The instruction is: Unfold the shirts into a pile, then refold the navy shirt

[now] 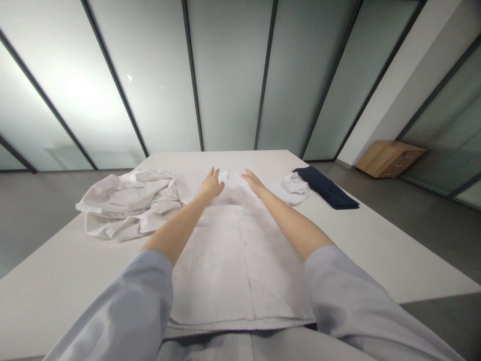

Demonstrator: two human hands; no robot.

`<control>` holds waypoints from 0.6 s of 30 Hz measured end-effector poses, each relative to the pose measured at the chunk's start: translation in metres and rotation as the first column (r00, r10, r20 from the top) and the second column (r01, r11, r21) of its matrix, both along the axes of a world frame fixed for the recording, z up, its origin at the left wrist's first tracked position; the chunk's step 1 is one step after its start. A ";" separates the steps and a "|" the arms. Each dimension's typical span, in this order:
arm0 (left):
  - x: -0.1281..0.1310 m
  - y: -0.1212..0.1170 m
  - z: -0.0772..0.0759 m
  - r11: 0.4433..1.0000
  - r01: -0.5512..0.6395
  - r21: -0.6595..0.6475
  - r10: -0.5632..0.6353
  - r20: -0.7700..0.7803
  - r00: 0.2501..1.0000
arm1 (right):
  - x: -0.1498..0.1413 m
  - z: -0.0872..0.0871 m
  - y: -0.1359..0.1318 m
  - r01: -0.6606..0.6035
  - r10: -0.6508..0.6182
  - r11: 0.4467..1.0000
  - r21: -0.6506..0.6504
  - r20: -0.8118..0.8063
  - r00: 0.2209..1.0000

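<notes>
- An office-like commercial room, going by these:
- tall frosted-glass partition walls [229, 75] in slim dark metal frames
- a smooth grey polished floor [443, 240]
- a low light-wood drawer cabinet [389, 159]
- a large white rectangular table [376, 260]

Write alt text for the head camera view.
The left hand and right hand rest open at the collar of a white shirt spread flat on a white table. A crumpled white garment lies left; a white cloth and folded navy cloth lie right.
</notes>
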State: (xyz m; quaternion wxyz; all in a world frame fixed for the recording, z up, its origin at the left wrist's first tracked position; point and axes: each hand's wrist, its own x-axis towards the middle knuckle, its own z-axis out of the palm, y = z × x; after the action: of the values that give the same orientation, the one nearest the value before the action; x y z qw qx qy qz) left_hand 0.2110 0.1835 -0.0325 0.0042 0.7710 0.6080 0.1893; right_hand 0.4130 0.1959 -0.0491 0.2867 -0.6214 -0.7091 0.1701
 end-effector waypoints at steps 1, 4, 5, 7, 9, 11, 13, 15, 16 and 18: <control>0.003 -0.007 -0.004 0.999 0.043 -0.025 -0.044 -0.060 0.997 | -0.001 -0.005 -0.007 -0.046 0.047 0.999 -0.004 0.086 0.995; 0.012 -0.027 -0.019 0.984 0.097 -0.150 -0.126 -0.200 0.972 | -0.003 -0.022 -0.032 -0.160 0.172 0.985 -0.061 0.350 0.921; 0.015 -0.031 -0.025 0.978 0.095 -0.187 -0.137 -0.228 0.964 | -0.003 -0.027 -0.040 -0.171 0.195 0.981 -0.095 0.417 0.888; 0.019 -0.038 -0.035 0.971 0.087 -0.221 -0.145 -0.262 0.954 | -0.002 -0.035 -0.053 -0.149 0.206 0.977 -0.153 0.502 0.840; 0.018 -0.040 -0.043 0.974 0.081 -0.212 -0.140 -0.282 0.949 | 0.003 -0.039 -0.060 -0.092 0.176 0.980 -0.179 0.544 0.821; 0.014 -0.039 -0.048 0.982 0.069 -0.174 -0.118 -0.294 0.948 | 0.010 -0.039 -0.060 -0.029 0.132 0.982 -0.189 0.561 0.817; 0.005 -0.035 -0.050 0.994 0.041 -0.105 -0.071 -0.298 0.952 | 0.017 -0.039 -0.056 0.028 0.089 0.980 -0.195 0.565 0.820; -0.008 -0.030 -0.050 1.000 0.019 -0.024 -0.026 -0.301 0.953 | 0.024 -0.039 -0.051 0.064 0.057 0.979 -0.192 0.562 0.825; -0.016 -0.027 -0.048 1.000 0.009 0.009 -0.006 -0.305 0.952 | 0.028 -0.039 -0.049 0.075 0.046 0.979 -0.191 0.560 0.827; -0.034 -0.021 -0.043 0.999 -0.023 0.041 0.035 -0.322 0.946 | 0.034 -0.040 -0.046 0.096 0.026 0.977 -0.189 0.557 0.830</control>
State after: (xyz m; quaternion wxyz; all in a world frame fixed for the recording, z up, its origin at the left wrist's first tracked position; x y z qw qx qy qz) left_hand 0.1770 0.1627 -0.0759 -0.1125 0.7824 0.6083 0.0718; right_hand 0.4474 0.1500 -0.0887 0.0041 -0.6835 -0.7282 0.0499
